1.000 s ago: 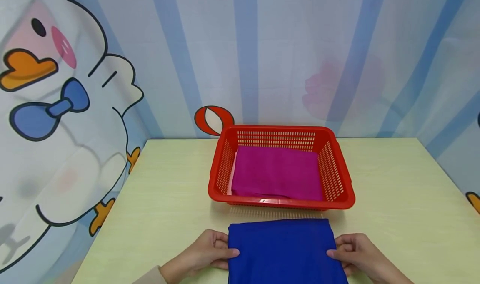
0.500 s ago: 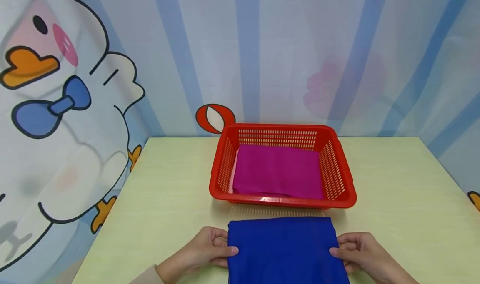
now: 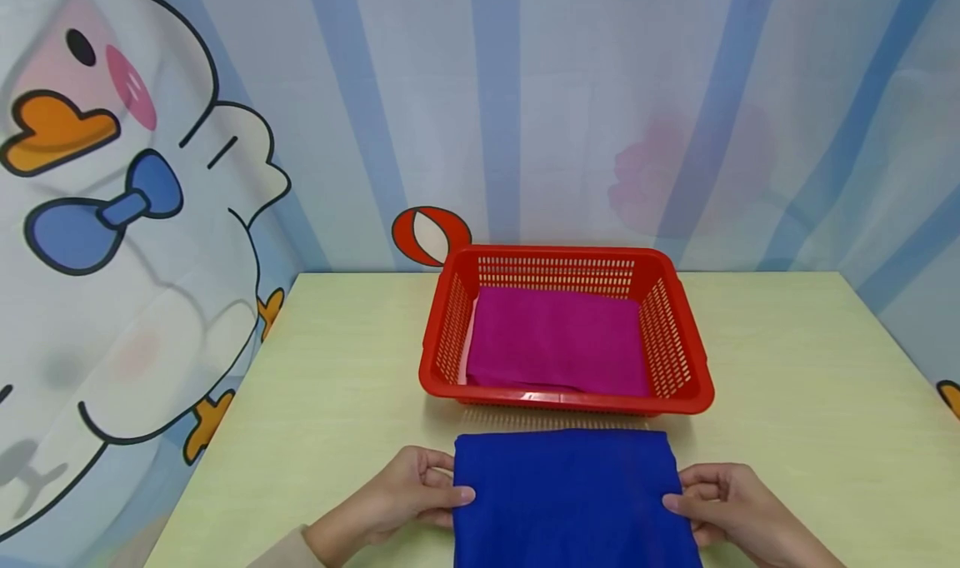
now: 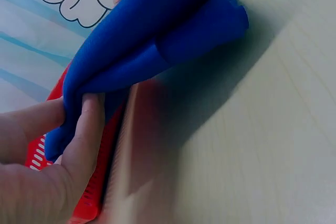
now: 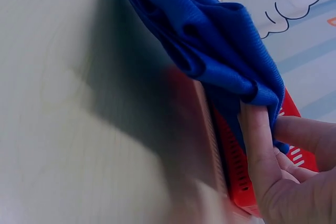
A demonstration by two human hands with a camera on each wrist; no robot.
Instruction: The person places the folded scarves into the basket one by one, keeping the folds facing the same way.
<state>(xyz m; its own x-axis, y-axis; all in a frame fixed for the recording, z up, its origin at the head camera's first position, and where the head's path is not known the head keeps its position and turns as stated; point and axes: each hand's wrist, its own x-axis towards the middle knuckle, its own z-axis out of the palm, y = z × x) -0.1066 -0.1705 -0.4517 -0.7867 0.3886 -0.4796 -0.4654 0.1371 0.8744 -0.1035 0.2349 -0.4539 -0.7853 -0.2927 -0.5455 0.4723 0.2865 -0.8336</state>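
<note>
A folded blue cloth [image 3: 570, 501] hangs between both hands in front of the basket, its lower end cut off by the head view. My left hand [image 3: 408, 495] pinches its left edge, thumb on top and fingers beneath. On the opposite edge, my right hand [image 3: 723, 501] pinches it the same way. Both wrist views show the cloth [image 4: 152, 45] raised over the table, its shadow below. Several folded layers show at the side of the cloth [image 5: 205, 45] in the right wrist view. A magenta folded cloth [image 3: 555, 339] lies in the red basket [image 3: 566, 403].
The red plastic basket stands on the pale table [image 3: 345, 368] just beyond the blue cloth. A light pink edge [image 3: 465, 360] shows beside the magenta cloth. Behind the table hangs a backdrop [image 3: 570, 110] with stripes and cartoon figures.
Both hands still hold the blue cloth. Its far edge sits slightly higher in the head view, and the right hand has shifted a little to the right.
</note>
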